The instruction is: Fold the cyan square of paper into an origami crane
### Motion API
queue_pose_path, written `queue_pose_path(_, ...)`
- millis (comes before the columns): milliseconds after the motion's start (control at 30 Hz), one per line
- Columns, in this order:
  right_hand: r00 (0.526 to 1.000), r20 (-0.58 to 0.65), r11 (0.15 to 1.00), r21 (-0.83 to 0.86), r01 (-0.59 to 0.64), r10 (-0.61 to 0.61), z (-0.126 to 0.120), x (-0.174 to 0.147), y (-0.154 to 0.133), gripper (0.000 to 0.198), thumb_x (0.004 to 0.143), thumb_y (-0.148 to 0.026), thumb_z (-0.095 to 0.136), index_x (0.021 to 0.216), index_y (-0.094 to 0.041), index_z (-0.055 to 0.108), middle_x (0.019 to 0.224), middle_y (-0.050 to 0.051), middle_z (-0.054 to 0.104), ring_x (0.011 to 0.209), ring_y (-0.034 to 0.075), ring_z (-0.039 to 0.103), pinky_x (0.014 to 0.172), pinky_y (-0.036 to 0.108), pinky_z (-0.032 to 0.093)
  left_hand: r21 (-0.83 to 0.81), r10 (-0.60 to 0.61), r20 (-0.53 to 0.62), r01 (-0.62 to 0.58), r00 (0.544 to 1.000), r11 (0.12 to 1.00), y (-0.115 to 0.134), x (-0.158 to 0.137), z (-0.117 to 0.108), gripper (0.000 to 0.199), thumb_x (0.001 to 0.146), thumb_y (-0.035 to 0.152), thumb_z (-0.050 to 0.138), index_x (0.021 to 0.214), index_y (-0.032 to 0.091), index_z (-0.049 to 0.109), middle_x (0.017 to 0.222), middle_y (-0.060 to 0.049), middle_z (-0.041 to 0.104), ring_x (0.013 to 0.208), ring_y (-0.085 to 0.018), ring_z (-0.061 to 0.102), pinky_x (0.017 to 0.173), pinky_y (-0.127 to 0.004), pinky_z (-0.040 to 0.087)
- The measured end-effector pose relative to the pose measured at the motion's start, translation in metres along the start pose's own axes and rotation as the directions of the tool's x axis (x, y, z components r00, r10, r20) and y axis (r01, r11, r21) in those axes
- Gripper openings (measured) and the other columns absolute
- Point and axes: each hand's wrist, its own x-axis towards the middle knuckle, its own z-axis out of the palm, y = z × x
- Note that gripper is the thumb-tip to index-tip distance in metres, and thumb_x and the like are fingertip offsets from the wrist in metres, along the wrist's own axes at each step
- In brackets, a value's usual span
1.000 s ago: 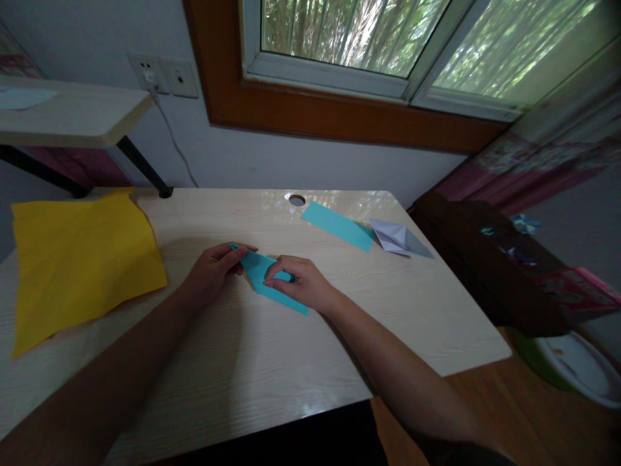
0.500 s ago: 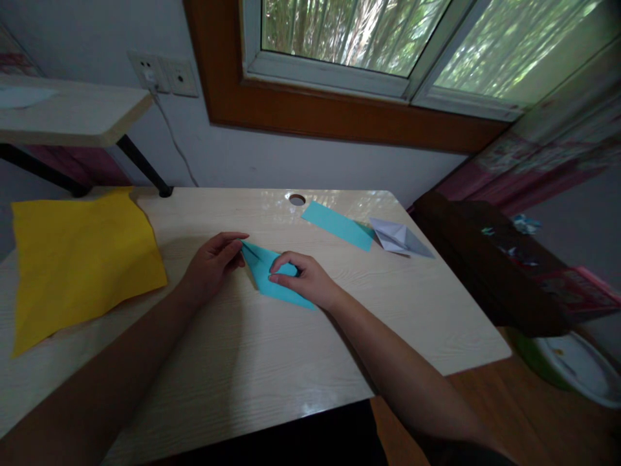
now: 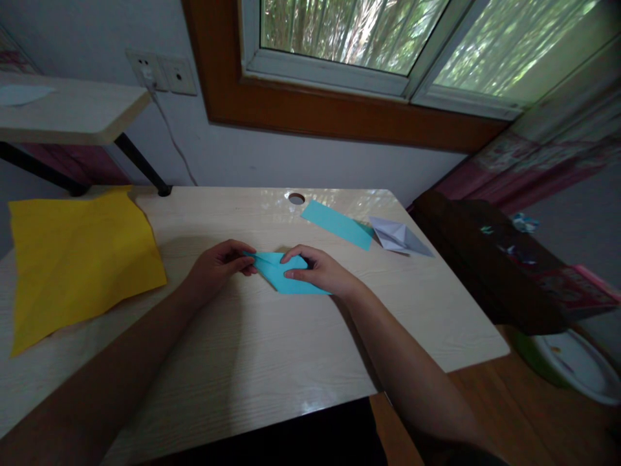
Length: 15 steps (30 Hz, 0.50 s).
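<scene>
Turquoise paper was held by my left grip and right grip, between desk edges; likely mid-fold, it next wanted firm creasing.

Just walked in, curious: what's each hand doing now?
Left hand: closed, pinching the folded blue paper by one end.
Right hand: curled over the same paper; grip unclear.
</scene>
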Motion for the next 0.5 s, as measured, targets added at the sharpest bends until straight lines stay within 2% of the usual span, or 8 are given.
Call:
queue_pose_path(100,0.994,0.011,0.980,-0.162,0.114,-0.113,-0.005,0.001,0.002,0.020,0.091,-0.026,0.072,0.111,-0.024,0.069,0.111,0.004,0.069,0.102,0.019,0.064,0.092,0.034,0.052,0.080,-0.010,0.056,0.005,0.998,0.997,0.000,-0.002,0.002,0.035,0.080,0.044,0.082,0.101,0.018,0.072,0.079,-0.006,0.078,0.071,-0.020,0.075,0.070,-0.032,0.061)
queue_pose_path(233,0.958,0.019,0.899,-0.342,0.275,-0.286,-0.004,0.002,0.002,0.028,0.092,-0.020,0.070,0.119,-0.026,0.067,0.125,0.008,0.063,0.121,0.022,0.058,0.104,0.042,0.050,0.278,0.031,0.061,-0.047,0.998,0.959,0.001,-0.002,0.001,0.027,0.084,0.041,0.077,0.101,0.020,0.074,0.078,-0.004,0.077,0.069,-0.018,0.073,0.069,-0.028,0.057)
queue_pose_path(333,0.948,0.010,0.839,-0.463,0.285,-0.317,0.001,0.002,0.001,0.035,0.091,-0.017,0.068,0.125,-0.028,0.065,0.134,0.010,0.059,0.129,0.025,0.054,0.110,0.047,0.046,0.453,0.090,0.084,-0.119,0.992,0.883,-0.003,0.000,-0.004,0.023,0.087,0.039,0.074,0.100,0.021,0.076,0.078,-0.002,0.076,0.067,-0.016,0.068,0.066,-0.026,0.053)
queue_pose_path(500,0.941,0.065,0.754,-0.581,0.306,-0.332,0.015,0.003,-0.002,0.036,0.094,-0.012,0.058,0.127,-0.027,0.064,0.126,0.009,0.065,0.123,0.026,0.056,0.108,0.050,0.045,0.630,0.191,0.196,-0.273,0.962,0.727,-0.014,0.007,-0.017,0.020,0.090,0.040,0.069,0.098,0.024,0.077,0.087,-0.003,0.075,0.075,-0.018,0.065,0.072,-0.029,0.049)
